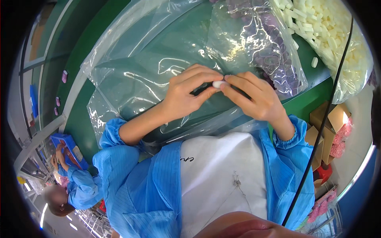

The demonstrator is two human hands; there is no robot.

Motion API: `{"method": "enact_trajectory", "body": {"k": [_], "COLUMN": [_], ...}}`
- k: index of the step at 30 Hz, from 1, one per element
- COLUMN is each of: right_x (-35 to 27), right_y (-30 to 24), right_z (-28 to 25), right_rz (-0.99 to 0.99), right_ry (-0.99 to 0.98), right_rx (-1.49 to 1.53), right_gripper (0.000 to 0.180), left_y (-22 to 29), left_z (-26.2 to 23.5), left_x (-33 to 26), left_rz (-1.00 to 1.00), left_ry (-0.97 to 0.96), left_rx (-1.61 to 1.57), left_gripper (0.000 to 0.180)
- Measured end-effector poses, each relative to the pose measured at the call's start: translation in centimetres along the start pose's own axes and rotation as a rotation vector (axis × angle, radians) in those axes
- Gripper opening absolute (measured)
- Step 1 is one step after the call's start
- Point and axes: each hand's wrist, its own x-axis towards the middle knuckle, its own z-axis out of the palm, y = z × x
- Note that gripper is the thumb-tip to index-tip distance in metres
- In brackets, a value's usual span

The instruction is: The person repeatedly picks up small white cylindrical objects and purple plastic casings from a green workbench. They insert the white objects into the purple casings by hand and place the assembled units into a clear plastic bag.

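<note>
A small white rounded piece [218,84] is pinched between the fingertips of both hands, above a clear plastic sheet or bag. My left hand [186,90] grips it from the left with thumb and fingers closed. From the other side my right hand [257,96] holds it with thumb and forefinger, the fingertips of both hands meeting. The fingers cover part of the piece. Beneath them the clear plastic [147,87] lies spread and wrinkled over the green table. Just beyond my right hand is a clear bag holding purple pieces [274,59].
A bag of pale blocks [329,35] stands at the far right, a loose white block [314,62] beside it. Cardboard boxes [327,123] are low right. A black cable [336,83] crosses the right side. At left are purple pieces [64,76], a blue tray [75,148] and a co-worker.
</note>
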Motion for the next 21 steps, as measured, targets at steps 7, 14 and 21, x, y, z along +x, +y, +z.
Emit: {"method": "enact_trajectory", "body": {"k": [7, 14, 21], "right_x": [-0.9, -2.5, -0.7], "right_y": [-0.1, 12.1, 12.3], "right_z": [-7.3, -9.8, -8.8], "right_rz": [0.474, 0.804, 0.773], "right_ry": [0.41, 0.369, 0.056], "right_rx": [-0.165, -0.351, -0.468], "right_gripper": [0.02, 0.015, 0.025], "left_y": [-1.0, -17.8, -6.3], "left_z": [-15.9, -39.9, -17.3], "left_x": [3.1, -1.5, 7.7], "left_rz": [-0.132, -0.392, 0.07], "left_ry": [0.517, 0.161, 0.528], "left_rx": [0.664, 0.962, 0.967], "left_gripper": [0.031, 0.035, 0.021]}}
